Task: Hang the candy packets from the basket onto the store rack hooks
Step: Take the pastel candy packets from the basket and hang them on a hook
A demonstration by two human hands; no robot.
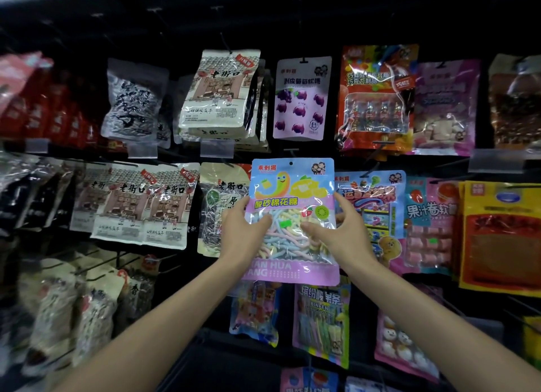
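The candy packet [292,192] is being held up in front of the rack [322,25], with the left hand [243,230] and the right hand [341,230] each being clamped on one side edge, thumbs in front and fingers behind. Its small round hole [290,163] is not yet being put on a hook, and that hook is being hidden by the packet. So the hole could be missed and the packet dropped, or the blue packet [377,198] just beside it could be knocked off. Twisty sticks [288,239] in pink, blue and yellow are being shown through its clear window; the basket is not being seen.
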